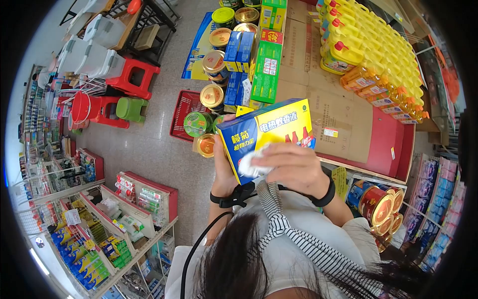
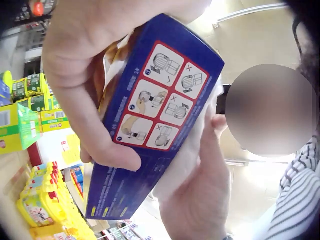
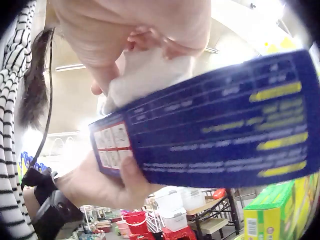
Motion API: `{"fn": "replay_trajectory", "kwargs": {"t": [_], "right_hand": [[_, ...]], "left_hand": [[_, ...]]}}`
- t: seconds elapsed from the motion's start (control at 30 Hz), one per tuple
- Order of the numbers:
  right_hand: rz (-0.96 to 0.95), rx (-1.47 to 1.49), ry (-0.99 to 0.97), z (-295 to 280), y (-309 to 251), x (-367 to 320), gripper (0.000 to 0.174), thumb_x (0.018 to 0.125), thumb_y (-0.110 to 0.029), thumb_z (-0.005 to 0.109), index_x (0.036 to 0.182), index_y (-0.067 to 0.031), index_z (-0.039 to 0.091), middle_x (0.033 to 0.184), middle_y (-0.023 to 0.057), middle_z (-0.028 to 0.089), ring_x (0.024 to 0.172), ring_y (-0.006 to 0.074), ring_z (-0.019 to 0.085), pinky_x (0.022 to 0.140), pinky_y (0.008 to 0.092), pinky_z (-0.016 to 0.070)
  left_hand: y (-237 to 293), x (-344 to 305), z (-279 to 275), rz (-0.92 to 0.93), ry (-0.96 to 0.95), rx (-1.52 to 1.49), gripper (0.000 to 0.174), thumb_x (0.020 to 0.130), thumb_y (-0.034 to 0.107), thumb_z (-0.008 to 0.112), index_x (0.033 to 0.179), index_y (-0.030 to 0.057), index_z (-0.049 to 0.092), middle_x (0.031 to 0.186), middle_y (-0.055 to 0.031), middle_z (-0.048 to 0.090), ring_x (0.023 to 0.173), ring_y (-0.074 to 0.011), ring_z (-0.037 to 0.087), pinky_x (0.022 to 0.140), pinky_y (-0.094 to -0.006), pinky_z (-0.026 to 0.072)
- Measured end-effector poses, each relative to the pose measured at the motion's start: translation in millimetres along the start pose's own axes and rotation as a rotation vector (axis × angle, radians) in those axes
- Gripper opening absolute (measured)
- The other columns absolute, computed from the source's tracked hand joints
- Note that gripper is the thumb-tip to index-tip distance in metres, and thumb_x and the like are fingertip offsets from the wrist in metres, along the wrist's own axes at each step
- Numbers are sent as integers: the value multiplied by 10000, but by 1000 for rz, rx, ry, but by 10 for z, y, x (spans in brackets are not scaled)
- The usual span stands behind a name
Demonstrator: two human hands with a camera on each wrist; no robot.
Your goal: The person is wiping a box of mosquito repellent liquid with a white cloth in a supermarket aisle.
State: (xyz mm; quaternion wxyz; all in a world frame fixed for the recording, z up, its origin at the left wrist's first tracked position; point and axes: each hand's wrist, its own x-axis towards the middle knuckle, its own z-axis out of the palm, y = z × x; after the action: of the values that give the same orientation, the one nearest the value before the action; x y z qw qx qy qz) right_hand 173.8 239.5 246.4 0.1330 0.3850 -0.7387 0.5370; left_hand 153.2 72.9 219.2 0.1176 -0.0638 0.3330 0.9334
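A blue and yellow box of electric mosquito-repellent liquid (image 1: 269,130) is held up in front of the person's chest, its printed front tilted toward the head camera. My left hand (image 1: 225,168) grips it by the left end, thumb lying along the blue side panel (image 2: 150,117) with its red-framed diagrams. In my right hand (image 1: 298,168) is a crumpled white cloth or tissue (image 1: 255,160), pinched under the fingers against the lower front of the box. From the right wrist view, the white wad (image 3: 150,77) bunches between those fingers and the box edge.
Beyond the box stand stacked green cartons (image 1: 266,72) and gold-lidded tins (image 1: 213,95) beside a red basket (image 1: 183,115). Yellow bottles (image 1: 368,42) crowd the display's right side, over flattened cardboard (image 1: 311,74). Stools (image 1: 132,108) and shelves (image 1: 144,199) line the left.
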Motion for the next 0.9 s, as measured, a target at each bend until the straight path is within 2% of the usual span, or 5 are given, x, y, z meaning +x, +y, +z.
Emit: {"fn": "replay_trajectory", "kwargs": {"t": [0.2,0.27,0.37,0.63,0.9], "right_hand": [[42,-325,187,56,14,132,88,621,-58,672,692,-89,629,1055,35,691,974,236,633,828,330,545],[21,-265,188,162,-59,125,84,630,-72,666,708,-94,644,1034,28,689,960,225,631,807,325,547],[-54,-44,-56,180,-92,70,105,633,-77,686,735,-95,670,1036,26,688,925,219,631,779,322,550],[108,-253,152,-32,114,70,132,607,-28,693,716,-96,665,1075,14,692,850,210,614,769,313,521],[-38,36,-15,125,88,-21,91,652,-70,701,672,-89,615,1069,6,692,861,219,626,754,312,546]], "left_hand": [[-6,-10,58,-52,-90,-57,572,974,562,323,1359,138,334,1355,-163,460,1242,-296,488,1043,-451,412],[-73,38,-83,-43,-76,22,575,973,561,331,1359,135,347,1342,-159,473,1234,-282,495,1037,-433,421],[-9,32,-60,-62,-36,-40,564,975,547,339,1355,131,365,1338,-155,485,1211,-271,516,1018,-423,440],[30,2,-10,-39,-20,-16,519,990,534,290,1346,159,337,1340,-168,479,1212,-319,517,1014,-468,446],[61,32,-40,29,104,56,570,980,531,356,1342,93,387,1283,-162,531,1173,-295,546,982,-440,467]]}}
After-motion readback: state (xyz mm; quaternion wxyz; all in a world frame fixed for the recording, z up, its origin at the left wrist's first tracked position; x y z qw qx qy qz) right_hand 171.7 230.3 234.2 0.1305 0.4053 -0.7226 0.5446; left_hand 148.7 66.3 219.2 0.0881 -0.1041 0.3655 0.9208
